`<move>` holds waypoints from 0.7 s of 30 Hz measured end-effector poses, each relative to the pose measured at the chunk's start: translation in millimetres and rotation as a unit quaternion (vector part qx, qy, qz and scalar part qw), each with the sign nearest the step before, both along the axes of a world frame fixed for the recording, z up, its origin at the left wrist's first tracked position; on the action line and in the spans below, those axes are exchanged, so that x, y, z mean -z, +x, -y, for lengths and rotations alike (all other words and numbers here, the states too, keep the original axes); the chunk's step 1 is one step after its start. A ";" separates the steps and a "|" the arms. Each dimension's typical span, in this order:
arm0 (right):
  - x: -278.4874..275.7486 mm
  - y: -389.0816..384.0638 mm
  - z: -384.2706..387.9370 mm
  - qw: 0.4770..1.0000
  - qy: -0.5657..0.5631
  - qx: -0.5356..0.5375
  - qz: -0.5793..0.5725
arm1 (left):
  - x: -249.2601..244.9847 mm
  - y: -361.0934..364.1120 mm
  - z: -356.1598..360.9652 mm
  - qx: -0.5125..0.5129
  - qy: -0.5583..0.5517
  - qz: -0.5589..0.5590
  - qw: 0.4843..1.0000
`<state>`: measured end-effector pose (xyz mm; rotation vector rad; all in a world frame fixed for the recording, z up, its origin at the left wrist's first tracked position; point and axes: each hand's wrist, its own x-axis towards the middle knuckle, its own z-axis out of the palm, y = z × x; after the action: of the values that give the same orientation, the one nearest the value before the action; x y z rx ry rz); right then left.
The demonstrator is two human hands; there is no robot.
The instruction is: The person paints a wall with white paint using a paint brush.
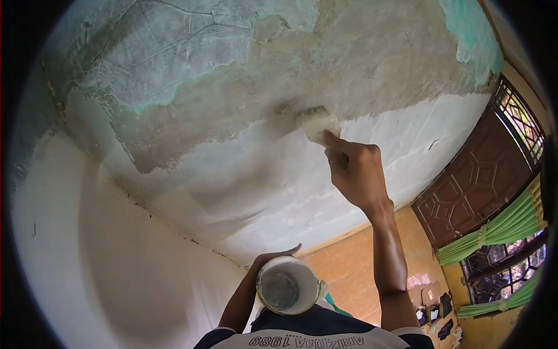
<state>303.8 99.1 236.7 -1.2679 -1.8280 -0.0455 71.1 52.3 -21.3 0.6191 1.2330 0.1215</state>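
My right hand is raised to the wall and closed round a wide paint brush, whose dark bristles point up at the wall. The brush is at the border between bare grey plaster and white-coated wall. Lower down, close to my chest, my left hand is wrapped round a white bucket; most of its fingers are hidden behind the bucket. Inside the bucket some greyish-white stuff shows at the bottom. Whether the bristles touch the wall I cannot tell.
A brown panelled door stands on the right, with a barred window and green curtains below it. Orange floor tiles show beneath the wall. Small items lie at the lower right. A white side wall is on the left.
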 end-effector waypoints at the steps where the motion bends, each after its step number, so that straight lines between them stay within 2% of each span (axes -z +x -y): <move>1: 0.9 -3.2 0.8 1.000 0.000 0.001 0.001 | 1.3 0.4 -2.3 0.006 -0.007 -0.004 1.000; 2: 3.2 -6.3 1.9 0.999 0.027 0.015 -0.018 | 3.7 0.5 -3.9 0.012 -0.015 -0.008 1.000; 3: 5.4 -7.8 2.4 0.997 0.054 0.029 -0.036 | 26.9 -1.4 -11.1 0.013 -0.015 -0.007 1.000; 5: 15.2 -6.9 -2.5 0.998 0.051 0.021 -0.023 | 85.0 -7.7 -23.2 0.070 -0.078 0.132 0.986; 9: 38.3 -5.2 -12.7 1.000 0.017 0.011 0.011 | 73.7 -12.5 -17.2 0.059 -0.100 0.135 0.984; 12: 35.1 -1.9 -7.4 1.000 -0.014 0.009 0.025 | 29.9 -10.4 -0.8 0.028 -0.109 0.124 0.986; 14: 31.2 0.0 -3.4 0.998 -0.048 0.015 0.044 | 0.8 -7.1 14.0 -0.061 0.006 0.046 0.997; 17: 22.9 6.5 1.1 0.994 -0.076 0.024 0.073 | -27.9 -5.7 15.5 -0.046 -0.041 0.053 0.997; 21: 1.7 -0.7 10.4 0.998 -0.031 0.051 0.023 | 6.2 -11.1 2.9 -0.086 -0.072 0.068 0.991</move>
<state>303.1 88.7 235.0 -1.4148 -1.8141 -0.0741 60.0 49.4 -27.5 0.3727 1.1501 0.2137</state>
